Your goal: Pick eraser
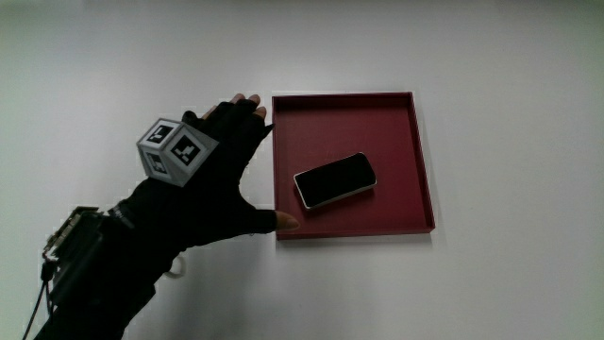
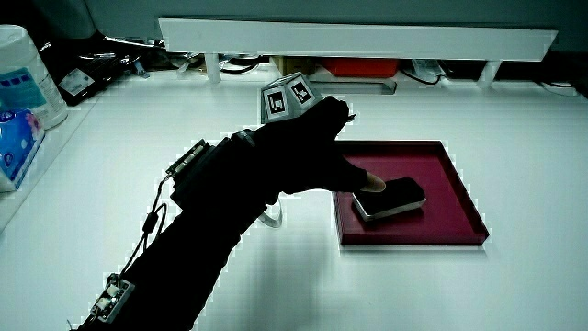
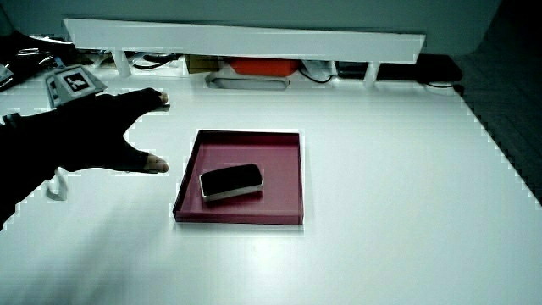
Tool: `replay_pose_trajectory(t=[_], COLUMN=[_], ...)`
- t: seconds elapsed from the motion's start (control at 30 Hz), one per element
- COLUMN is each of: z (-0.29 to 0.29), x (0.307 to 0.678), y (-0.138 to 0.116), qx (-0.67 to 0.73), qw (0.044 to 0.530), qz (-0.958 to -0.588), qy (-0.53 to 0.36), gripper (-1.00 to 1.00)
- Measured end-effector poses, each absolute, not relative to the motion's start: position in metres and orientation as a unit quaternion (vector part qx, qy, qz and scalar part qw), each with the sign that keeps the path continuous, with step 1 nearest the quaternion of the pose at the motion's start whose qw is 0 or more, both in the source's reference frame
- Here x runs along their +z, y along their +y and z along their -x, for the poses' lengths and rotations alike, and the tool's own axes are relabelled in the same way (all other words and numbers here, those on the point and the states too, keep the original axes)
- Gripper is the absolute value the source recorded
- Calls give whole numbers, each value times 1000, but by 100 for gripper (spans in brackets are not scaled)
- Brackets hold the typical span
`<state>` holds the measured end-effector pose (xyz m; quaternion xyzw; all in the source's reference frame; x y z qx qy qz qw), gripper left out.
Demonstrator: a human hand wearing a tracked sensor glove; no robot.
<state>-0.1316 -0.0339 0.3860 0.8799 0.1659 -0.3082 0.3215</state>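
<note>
A dark red square tray (image 1: 420,161) (image 2: 459,198) (image 3: 292,182) lies on the white table. In it rests a black eraser with a pale rim (image 1: 335,179) (image 2: 390,197) (image 3: 229,181), in the part of the tray nearer the person. The hand (image 1: 222,175) (image 2: 308,152) (image 3: 93,135) hovers beside the tray, just outside its rim, with its fingers spread and nothing in them. The thumb tip (image 1: 286,223) is at the tray's near corner. The patterned cube (image 1: 176,151) sits on the back of the hand. The hand is apart from the eraser.
A low white partition (image 2: 358,39) (image 3: 246,38) runs along the table's edge farthest from the person, with cables and an orange item under it. A white canister (image 2: 23,78) stands at the table's edge in a side view. A small white object (image 3: 56,186) lies under the forearm.
</note>
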Motion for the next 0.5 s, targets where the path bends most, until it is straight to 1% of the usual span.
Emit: replay_pose_trajectory(t=[0.2,0.27,0.37,0.4,0.43,0.47,0.5], z=[116,113,107,104,103,99,95], x=[399,404,411,415,425,426,425], y=[-39,-42,-47,-48,-48,-49,-49], qx=[-296,-287,-292,-295,-316,-296,-281], qw=[323,334,332,333,343,329,335], qz=[-882,-883,-882,-881,-870,-880,-884], qy=[177,164,164,161,161,172,166], gripper=[0,0,0,0,0,0,0])
